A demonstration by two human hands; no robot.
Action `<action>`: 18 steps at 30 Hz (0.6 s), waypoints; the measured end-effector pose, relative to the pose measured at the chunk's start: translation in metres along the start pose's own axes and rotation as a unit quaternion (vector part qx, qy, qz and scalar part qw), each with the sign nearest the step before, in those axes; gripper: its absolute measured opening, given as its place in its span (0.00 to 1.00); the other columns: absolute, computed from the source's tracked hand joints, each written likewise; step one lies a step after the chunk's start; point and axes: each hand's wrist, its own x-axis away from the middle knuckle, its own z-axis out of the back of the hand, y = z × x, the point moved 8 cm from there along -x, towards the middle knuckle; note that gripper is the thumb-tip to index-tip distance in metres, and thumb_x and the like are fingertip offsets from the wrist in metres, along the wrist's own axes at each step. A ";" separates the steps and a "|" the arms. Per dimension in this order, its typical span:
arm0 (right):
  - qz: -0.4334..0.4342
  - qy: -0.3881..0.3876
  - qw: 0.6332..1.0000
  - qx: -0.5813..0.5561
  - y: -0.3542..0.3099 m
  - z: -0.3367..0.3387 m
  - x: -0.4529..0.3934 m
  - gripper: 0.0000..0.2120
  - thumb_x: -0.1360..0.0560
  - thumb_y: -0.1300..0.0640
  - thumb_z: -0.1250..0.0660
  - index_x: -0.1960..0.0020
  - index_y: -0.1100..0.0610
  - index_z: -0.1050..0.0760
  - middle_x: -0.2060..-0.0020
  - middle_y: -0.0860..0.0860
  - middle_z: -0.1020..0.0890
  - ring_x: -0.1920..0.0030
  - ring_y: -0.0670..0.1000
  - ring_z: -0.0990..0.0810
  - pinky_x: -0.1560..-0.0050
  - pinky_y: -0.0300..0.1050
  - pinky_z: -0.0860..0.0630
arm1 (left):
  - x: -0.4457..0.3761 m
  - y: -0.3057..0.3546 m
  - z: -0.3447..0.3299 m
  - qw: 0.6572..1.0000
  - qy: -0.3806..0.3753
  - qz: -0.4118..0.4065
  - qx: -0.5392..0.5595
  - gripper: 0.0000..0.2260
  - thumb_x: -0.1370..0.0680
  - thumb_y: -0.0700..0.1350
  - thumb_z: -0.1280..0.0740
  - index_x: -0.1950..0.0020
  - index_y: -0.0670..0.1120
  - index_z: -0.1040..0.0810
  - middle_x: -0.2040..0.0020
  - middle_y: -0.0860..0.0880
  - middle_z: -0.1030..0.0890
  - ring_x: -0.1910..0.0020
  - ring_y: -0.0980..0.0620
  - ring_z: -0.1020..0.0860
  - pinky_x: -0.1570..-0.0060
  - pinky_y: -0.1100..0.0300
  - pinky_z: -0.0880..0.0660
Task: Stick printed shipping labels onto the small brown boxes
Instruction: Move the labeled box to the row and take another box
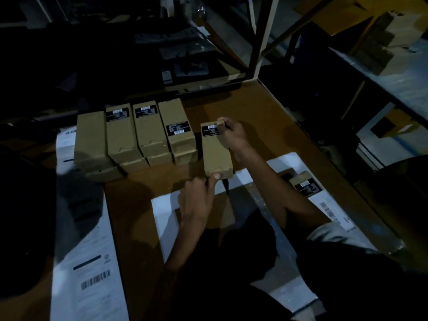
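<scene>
Pressing a black printed label (211, 130) onto the far end of a small, light, stiff brown cardboard box (216, 154) on the wooden counter (254, 107), the right hand (232, 133) works with fingers curled while the left hand (199, 195) pinches the near end.

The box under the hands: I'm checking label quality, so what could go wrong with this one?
The right hand presses only the label's far corner, so it could set crooked or creased. The left hand steadies the box by just its near end, so it might pivot. Dim light may hide misalignment.
</scene>
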 end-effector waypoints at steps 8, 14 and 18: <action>-0.024 -0.012 1.000 0.010 0.033 0.033 0.132 0.10 0.17 0.56 0.38 0.38 0.52 0.23 0.42 0.52 0.19 0.43 0.51 0.21 0.44 0.47 0.22 | 0.133 0.022 -0.014 0.992 -0.107 -0.045 -0.046 0.27 0.24 0.72 0.45 0.63 0.49 0.27 0.59 0.42 0.17 0.57 0.40 0.18 0.64 0.53 0.26; -0.014 -0.102 0.994 0.033 0.056 0.040 0.190 0.12 0.16 0.61 0.39 0.34 0.59 0.25 0.46 0.52 0.23 0.52 0.46 0.24 0.57 0.36 0.26 | 0.199 0.048 -0.029 0.980 -0.155 -0.021 -0.122 0.26 0.23 0.69 0.40 0.64 0.48 0.35 0.64 0.49 0.29 0.57 0.43 0.22 0.63 0.57 0.35; 0.000 -0.150 0.988 0.045 0.057 0.046 0.204 0.14 0.16 0.59 0.39 0.32 0.60 0.25 0.36 0.56 0.22 0.39 0.53 0.23 0.45 0.40 0.26 | 0.211 0.057 -0.045 0.984 -0.147 -0.038 -0.094 0.29 0.26 0.69 0.35 0.71 0.46 0.37 0.74 0.49 0.33 0.73 0.51 0.30 0.71 0.57 0.37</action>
